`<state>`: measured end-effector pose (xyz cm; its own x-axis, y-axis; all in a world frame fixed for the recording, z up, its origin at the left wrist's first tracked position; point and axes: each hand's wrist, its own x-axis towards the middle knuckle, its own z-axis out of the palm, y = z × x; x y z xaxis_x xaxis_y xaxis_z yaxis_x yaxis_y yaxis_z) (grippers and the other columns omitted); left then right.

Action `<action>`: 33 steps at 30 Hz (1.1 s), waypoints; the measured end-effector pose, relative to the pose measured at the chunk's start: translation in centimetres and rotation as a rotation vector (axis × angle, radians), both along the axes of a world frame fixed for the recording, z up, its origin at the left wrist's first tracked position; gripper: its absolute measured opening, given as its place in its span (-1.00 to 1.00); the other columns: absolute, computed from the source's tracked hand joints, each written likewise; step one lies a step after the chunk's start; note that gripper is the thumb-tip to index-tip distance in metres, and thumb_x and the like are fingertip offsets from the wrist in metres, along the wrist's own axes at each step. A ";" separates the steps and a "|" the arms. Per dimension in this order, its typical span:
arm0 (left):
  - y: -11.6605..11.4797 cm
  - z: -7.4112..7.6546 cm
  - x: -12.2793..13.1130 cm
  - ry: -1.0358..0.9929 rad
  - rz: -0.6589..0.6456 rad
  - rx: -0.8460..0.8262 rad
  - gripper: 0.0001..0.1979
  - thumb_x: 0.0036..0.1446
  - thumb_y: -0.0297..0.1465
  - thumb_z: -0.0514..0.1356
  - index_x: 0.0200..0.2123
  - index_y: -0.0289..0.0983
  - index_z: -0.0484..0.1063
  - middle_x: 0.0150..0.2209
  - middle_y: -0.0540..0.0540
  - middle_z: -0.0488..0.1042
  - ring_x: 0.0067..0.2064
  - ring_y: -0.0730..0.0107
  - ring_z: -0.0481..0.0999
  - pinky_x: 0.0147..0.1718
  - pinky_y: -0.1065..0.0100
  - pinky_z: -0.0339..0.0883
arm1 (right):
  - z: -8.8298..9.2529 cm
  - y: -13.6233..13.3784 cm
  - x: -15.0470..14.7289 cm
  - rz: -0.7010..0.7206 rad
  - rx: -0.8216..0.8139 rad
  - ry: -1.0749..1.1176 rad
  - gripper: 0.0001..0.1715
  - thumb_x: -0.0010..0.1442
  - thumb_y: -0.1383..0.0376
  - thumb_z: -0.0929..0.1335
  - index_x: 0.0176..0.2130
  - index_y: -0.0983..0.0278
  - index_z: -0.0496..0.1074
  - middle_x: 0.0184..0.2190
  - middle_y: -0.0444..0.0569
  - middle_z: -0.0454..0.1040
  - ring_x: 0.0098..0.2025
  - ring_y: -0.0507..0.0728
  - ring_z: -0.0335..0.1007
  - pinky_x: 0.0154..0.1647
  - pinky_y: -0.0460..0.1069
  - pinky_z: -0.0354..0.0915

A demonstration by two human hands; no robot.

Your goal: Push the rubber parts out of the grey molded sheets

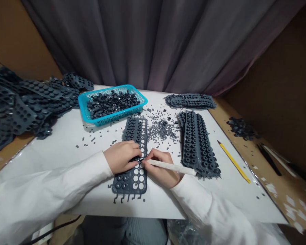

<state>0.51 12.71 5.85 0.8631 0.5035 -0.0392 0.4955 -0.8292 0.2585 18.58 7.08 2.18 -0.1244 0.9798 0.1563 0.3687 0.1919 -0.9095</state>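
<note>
A dark grey rubber sheet (132,136) with rows of small rings lies flat on the white board (66,149); several of its holes on the right side are punched out. My left hand (122,157) rests on the sheet with fingers curled, pressing it down. My right hand (161,166) grips a white stick-like tool (172,166), its tip touching the sheet next to my left fingertips. Both arms wear white sleeves.
A blue basket (84,102) filled with loose dark rings stands behind the sheet. Stacks of rubber sheets lie at the right (197,143), far right (190,101) and left (28,102). Small punched bits (162,129) are scattered about. A yellow pencil (233,161) lies at the right.
</note>
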 end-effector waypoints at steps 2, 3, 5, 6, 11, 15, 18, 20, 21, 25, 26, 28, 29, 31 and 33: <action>0.3 -0.1 0.2 0.031 0.002 0.029 -0.88 0.10 -0.43 0.15 -0.27 -0.27 0.45 -0.31 -0.11 0.44 -0.23 0.23 0.41 -0.30 0.32 0.28 | 0.0 0.0 0.0 0.007 0.007 -0.006 -0.86 0.02 0.37 0.37 -0.54 0.28 0.34 -0.64 -0.17 0.41 -0.60 -0.02 0.25 -0.58 -0.15 0.15; 0.3 -0.1 0.4 0.045 -0.002 0.040 -0.90 0.09 -0.44 0.16 -0.29 -0.26 0.45 -0.33 -0.11 0.44 -0.24 0.23 0.41 -0.32 0.32 0.28 | 0.0 0.0 0.0 0.011 0.011 -0.011 -0.85 0.02 0.37 0.37 -0.54 0.28 0.34 -0.63 -0.17 0.41 -0.59 -0.03 0.25 -0.58 -0.15 0.15; 0.2 0.0 0.6 0.069 -0.011 0.059 -0.92 0.08 -0.45 0.17 -0.32 -0.27 0.46 -0.35 -0.10 0.44 -0.25 0.22 0.42 -0.33 0.32 0.28 | -0.1 -0.1 0.1 0.035 0.032 -0.036 -0.84 0.04 0.36 0.36 -0.54 0.29 0.33 -0.63 -0.17 0.40 -0.59 -0.03 0.24 -0.57 -0.15 0.14; 0.1 0.2 0.8 0.082 -0.016 0.067 -0.92 0.09 -0.46 0.17 -0.33 -0.27 0.46 -0.36 -0.11 0.44 -0.26 0.22 0.43 -0.33 0.32 0.28 | -0.1 -0.2 0.1 0.056 0.055 -0.057 -0.83 0.05 0.35 0.36 -0.54 0.29 0.33 -0.64 -0.17 0.38 -0.59 -0.03 0.23 -0.56 -0.15 0.14; -0.4 0.3 1.3 0.173 -0.028 0.140 -0.87 0.18 -0.50 0.12 -0.39 -0.30 0.46 -0.39 -0.12 0.45 -0.28 0.24 0.43 -0.34 0.32 0.27 | -0.5 -0.4 0.3 0.145 0.178 -0.161 -0.81 0.07 0.37 0.34 -0.56 0.27 0.30 -0.61 -0.16 0.35 -0.56 -0.02 0.21 -0.52 -0.13 0.13; 0.3 -1.0 0.6 0.154 -0.136 0.201 -0.82 0.21 -0.51 0.08 -0.39 -0.29 0.44 -0.38 -0.12 0.46 -0.28 0.27 0.42 -0.31 0.33 0.28 | -1.1 -0.4 0.3 0.172 0.213 -0.195 -0.81 0.04 0.40 0.33 -0.56 0.26 0.27 -0.58 -0.15 0.34 -0.53 -0.01 0.25 -0.50 -0.13 0.14; 1.0 -2.3 -0.5 0.013 -0.174 0.175 -0.77 0.25 -0.50 0.02 -0.37 -0.29 0.44 -0.37 -0.14 0.48 -0.26 0.27 0.41 -0.25 0.30 0.30 | -1.5 -0.3 0.3 0.184 0.228 -0.218 -0.81 0.03 0.42 0.33 -0.56 0.26 0.26 -0.56 -0.14 0.33 -0.51 0.00 0.25 -0.47 -0.13 0.14; 1.1 -2.8 -1.2 -0.159 -0.134 0.045 -0.76 0.28 -0.44 -0.01 -0.32 -0.27 0.44 -0.35 -0.13 0.48 -0.24 0.30 0.42 -0.21 0.31 0.31 | -1.6 -0.3 0.3 0.184 0.231 -0.221 -0.81 0.04 0.42 0.33 -0.56 0.26 0.26 -0.56 -0.15 0.32 -0.51 0.00 0.25 -0.47 -0.13 0.14; 1.1 -3.0 -1.5 -0.256 -0.086 -0.042 -0.77 0.28 -0.41 -0.01 -0.30 -0.26 0.44 -0.33 -0.12 0.49 -0.24 0.32 0.43 -0.19 0.32 0.31 | -1.5 -0.3 0.2 0.182 0.228 -0.219 -0.81 0.03 0.42 0.32 -0.56 0.26 0.25 -0.57 -0.15 0.31 -0.51 0.00 0.24 -0.47 -0.14 0.14; 0.8 -2.9 -2.1 -0.557 0.292 -0.302 -0.82 0.20 -0.32 0.12 -0.33 -0.26 0.47 -0.33 -0.09 0.52 -0.27 0.35 0.48 -0.22 0.34 0.35 | -1.3 -0.4 0.1 0.171 0.207 -0.199 -0.81 0.02 0.45 0.31 -0.57 0.27 0.25 -0.58 -0.16 0.29 -0.53 -0.02 0.22 -0.49 -0.14 0.11; 0.8 -2.8 -2.2 -0.605 0.401 -0.347 -0.82 0.17 -0.30 0.15 -0.35 -0.27 0.48 -0.35 -0.09 0.53 -0.29 0.34 0.49 -0.24 0.33 0.37 | -1.2 -0.4 0.1 0.167 0.201 -0.191 -0.81 0.02 0.45 0.31 -0.57 0.27 0.25 -0.58 -0.16 0.30 -0.53 -0.02 0.23 -0.49 -0.14 0.11; 1.0 -2.8 -2.3 -0.674 0.566 -0.440 -0.80 0.11 -0.26 0.19 -0.36 -0.28 0.49 -0.36 -0.08 0.54 -0.31 0.31 0.50 -0.27 0.31 0.39 | -1.1 -0.4 0.1 0.161 0.189 -0.177 -0.81 0.01 0.45 0.31 -0.57 0.27 0.25 -0.58 -0.15 0.31 -0.53 -0.02 0.23 -0.48 -0.15 0.11; 1.2 -2.7 -2.4 -0.694 0.610 -0.472 -0.78 0.09 -0.23 0.20 -0.36 -0.28 0.49 -0.37 -0.09 0.54 -0.31 0.30 0.50 -0.28 0.31 0.39 | -1.1 -0.4 0.1 0.158 0.183 -0.171 -0.81 0.01 0.45 0.31 -0.57 0.28 0.25 -0.58 -0.15 0.32 -0.53 -0.02 0.23 -0.48 -0.15 0.11; 1.6 -2.6 -2.7 -0.697 0.621 -0.490 -0.76 0.07 -0.21 0.21 -0.35 -0.29 0.50 -0.35 -0.10 0.55 -0.29 0.27 0.50 -0.27 0.30 0.39 | -1.0 -0.4 0.1 0.154 0.172 -0.162 -0.80 0.01 0.44 0.32 -0.58 0.28 0.24 -0.58 -0.15 0.32 -0.53 -0.02 0.24 -0.48 -0.15 0.11; 1.7 -2.4 -3.0 -0.656 0.552 -0.438 -0.76 0.07 -0.23 0.22 -0.30 -0.30 0.50 -0.32 -0.11 0.54 -0.28 0.28 0.49 -0.27 0.31 0.37 | -1.0 -0.3 0.1 0.148 0.163 -0.152 -0.81 0.01 0.43 0.32 -0.57 0.28 0.26 -0.58 -0.15 0.34 -0.53 -0.02 0.24 -0.48 -0.15 0.11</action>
<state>-2.51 14.45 3.47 0.4261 0.9006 0.0859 0.4335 -0.2866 0.8544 18.67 6.73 1.19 -0.2986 0.9127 0.2788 0.4558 0.3930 -0.7986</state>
